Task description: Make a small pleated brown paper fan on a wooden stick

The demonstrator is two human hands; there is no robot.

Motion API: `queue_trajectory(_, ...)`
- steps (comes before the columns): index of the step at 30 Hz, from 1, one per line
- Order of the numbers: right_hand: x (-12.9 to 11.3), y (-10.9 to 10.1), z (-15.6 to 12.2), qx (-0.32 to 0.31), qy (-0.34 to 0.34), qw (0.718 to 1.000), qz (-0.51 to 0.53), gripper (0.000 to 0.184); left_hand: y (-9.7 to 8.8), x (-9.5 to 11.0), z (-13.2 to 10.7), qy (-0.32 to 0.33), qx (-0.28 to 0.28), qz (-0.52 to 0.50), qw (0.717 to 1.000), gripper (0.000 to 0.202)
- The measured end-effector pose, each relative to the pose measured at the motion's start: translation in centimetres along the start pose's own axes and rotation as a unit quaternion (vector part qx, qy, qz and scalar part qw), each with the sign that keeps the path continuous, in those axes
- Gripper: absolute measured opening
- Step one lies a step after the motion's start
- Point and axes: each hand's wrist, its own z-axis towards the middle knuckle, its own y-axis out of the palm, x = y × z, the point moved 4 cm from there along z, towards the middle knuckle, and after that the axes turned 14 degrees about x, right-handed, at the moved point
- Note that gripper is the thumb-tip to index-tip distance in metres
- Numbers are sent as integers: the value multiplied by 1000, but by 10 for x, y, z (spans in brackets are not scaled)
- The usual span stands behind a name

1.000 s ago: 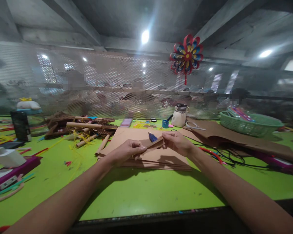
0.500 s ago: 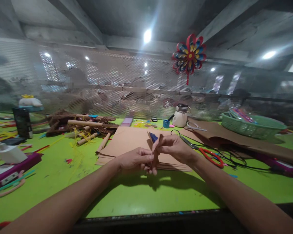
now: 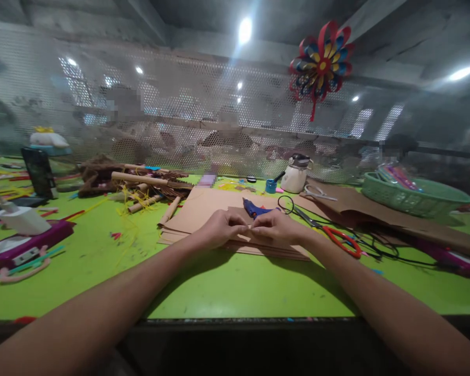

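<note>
My left hand (image 3: 224, 228) and my right hand (image 3: 276, 227) meet fingertip to fingertip, low over a stack of brown paper sheets (image 3: 207, 203). Both are closed in a pinch on a small strip of brown paper (image 3: 249, 230), mostly covered by the fingers. Just behind the fingers, a blue glue gun (image 3: 254, 209) lies with its nozzle pointing left, its rear part hidden by my right hand. Scissors with orange-red handles (image 3: 342, 243) rest to the right of my right wrist, beside a black cable (image 3: 391, 256).
Brown paper rolls (image 3: 141, 178) and yellow shreds lie at the left back. A white jug (image 3: 295, 175) and blue paint pot (image 3: 271, 186) stand behind the stack. To the right is a green basket (image 3: 423, 196); at left, a purple power strip (image 3: 27, 248) and a phone (image 3: 38, 172).
My hands have moved forward onto the stack and come together at the fingertips. The strip, upright in my right hand before, is now lower and mostly hidden. More of the glue gun shows.
</note>
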Motion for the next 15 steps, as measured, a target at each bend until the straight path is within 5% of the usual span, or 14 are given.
queue_trajectory(8,12,18,-1,56,-41,996,-58,22,-6,-14,1,36,37,155,987,22)
queue_trajectory(15,22,23,2,78,-11,997,-18,18,-7,-23,1,6,-7,104,995,24)
